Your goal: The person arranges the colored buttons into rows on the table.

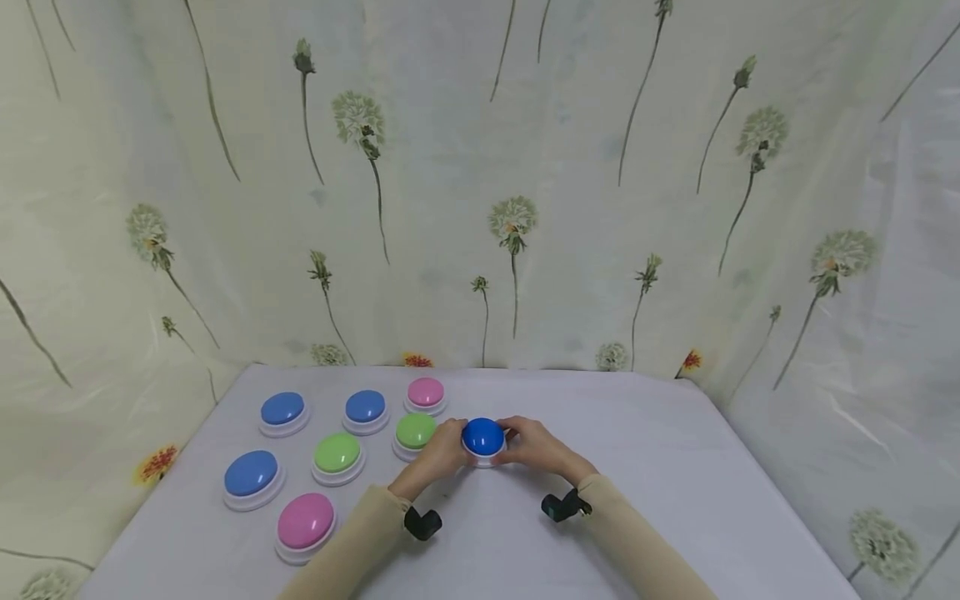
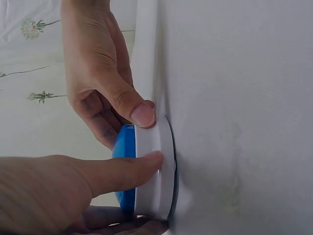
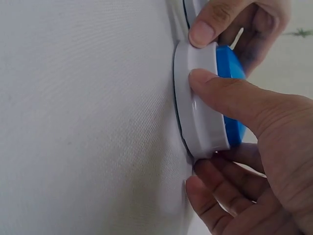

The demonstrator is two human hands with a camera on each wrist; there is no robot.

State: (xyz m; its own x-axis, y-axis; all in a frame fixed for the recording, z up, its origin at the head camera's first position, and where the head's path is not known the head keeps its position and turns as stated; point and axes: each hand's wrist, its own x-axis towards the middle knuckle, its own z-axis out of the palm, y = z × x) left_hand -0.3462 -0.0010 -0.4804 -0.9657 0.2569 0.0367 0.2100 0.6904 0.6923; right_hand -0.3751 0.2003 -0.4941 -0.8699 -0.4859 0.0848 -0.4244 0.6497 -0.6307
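Observation:
A round push button point(image 1: 483, 437) with a blue dome and a white base sits on the white tabletop, in front of the person. The left hand point(image 1: 444, 452) grips its left side, and the right hand point(image 1: 542, 448) grips its right side. In the left wrist view, the left thumb point(image 2: 127, 172) lies along the white base, with the fingers partly hidden beneath. The right wrist view has the right thumb point(image 3: 220, 93) on the base and curled fingers point(image 3: 225, 186) at its far side. A green button point(image 1: 416, 431) stands just beyond the left hand, partly covered by it.
More round buttons stand on the left: pink point(image 1: 426, 392), blue point(image 1: 365, 407), blue point(image 1: 282, 409), green point(image 1: 337, 453), blue point(image 1: 251, 474) and pink point(image 1: 305, 522). A dandelion-print cloth point(image 1: 570, 167) hangs behind the table point(image 1: 675, 500). Each wrist carries a small black camera.

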